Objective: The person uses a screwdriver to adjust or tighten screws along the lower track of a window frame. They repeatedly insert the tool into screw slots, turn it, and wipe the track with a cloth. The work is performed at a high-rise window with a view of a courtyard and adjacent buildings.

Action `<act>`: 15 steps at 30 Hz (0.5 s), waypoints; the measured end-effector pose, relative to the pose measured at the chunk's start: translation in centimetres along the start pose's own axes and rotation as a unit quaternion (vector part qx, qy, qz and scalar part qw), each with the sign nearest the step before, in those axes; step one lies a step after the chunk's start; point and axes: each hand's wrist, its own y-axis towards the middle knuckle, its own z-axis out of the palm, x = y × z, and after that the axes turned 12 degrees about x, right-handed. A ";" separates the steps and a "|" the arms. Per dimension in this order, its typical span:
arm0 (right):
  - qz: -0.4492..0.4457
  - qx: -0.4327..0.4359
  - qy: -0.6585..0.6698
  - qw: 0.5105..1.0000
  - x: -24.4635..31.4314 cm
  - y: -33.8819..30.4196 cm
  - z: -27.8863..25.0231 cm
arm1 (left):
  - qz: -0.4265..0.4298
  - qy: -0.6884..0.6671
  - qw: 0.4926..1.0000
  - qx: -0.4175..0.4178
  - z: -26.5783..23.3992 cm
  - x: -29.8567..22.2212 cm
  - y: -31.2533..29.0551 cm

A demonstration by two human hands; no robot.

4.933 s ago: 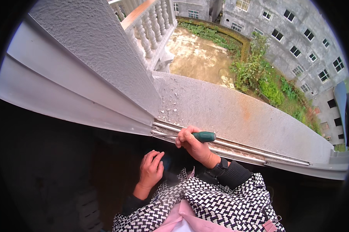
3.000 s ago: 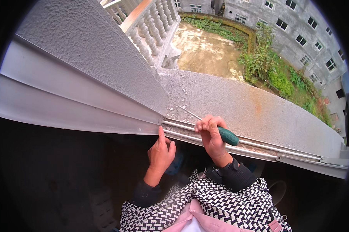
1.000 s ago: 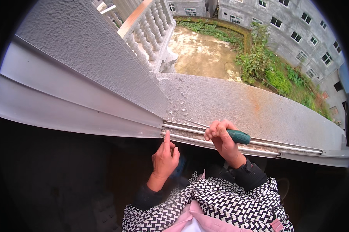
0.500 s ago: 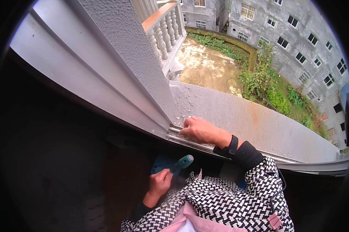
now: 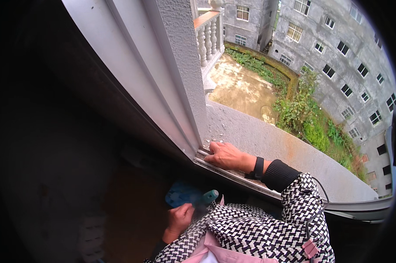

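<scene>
My right hand [image 5: 226,156] is at the left corner of the window track [image 5: 233,173], fingers bent down and drawn together against the rail. What they hold, if anything, is hidden. Crumbs of debris [image 5: 215,131] lie on the outer sill just beyond the fingers. Lower down, inside the window, my left hand [image 5: 179,219] is closed on a tool with a teal handle [image 5: 210,195]. The handle's rounded end sticks out to the upper right, and the tool's other end cannot be made out.
A pale metal window frame [image 5: 141,65] rises at the left beside a rough grey wall [image 5: 180,48]. Beyond the textured sill [image 5: 268,140] is a drop to a yard with plants [image 5: 312,127]. A blue object [image 5: 180,195] lies in the dark below, near my left hand.
The view has shifted, so the window and yard sit differently. My left hand and the teal-handled tool have moved lower relative to the track. My right hand stays at the track corner.
</scene>
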 end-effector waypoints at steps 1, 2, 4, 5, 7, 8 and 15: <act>0.001 -0.003 0.013 1.000 0.1 0.0 -0.1 | 0.002 0.000 1.000 -0.007 -0.1 -0.1 0.1; 0.017 0.012 0.025 0.999 0.2 0.0 -0.2 | 0.004 0.000 1.000 -0.012 -0.1 -0.4 0.1; 0.017 -0.020 0.039 0.999 0.4 0.2 -0.5 | 0.004 0.007 1.000 -0.015 -0.2 -0.9 0.1; 0.011 -0.051 0.041 0.998 0.5 0.3 -0.5 | 0.002 0.011 1.000 -0.016 -0.2 -1.2 -0.1; 0.037 -0.020 0.036 0.998 0.7 0.5 -0.5 | 0.005 0.019 1.000 -0.008 -0.1 -1.6 -0.2; 0.027 -0.021 0.033 0.999 0.9 0.6 -0.4 | 0.015 0.022 1.000 -0.005 -0.2 -1.6 -0.3; 0.034 0.000 0.029 0.999 1.1 0.8 0.2 | 0.032 0.052 0.998 -0.006 -0.5 -2.5 -0.9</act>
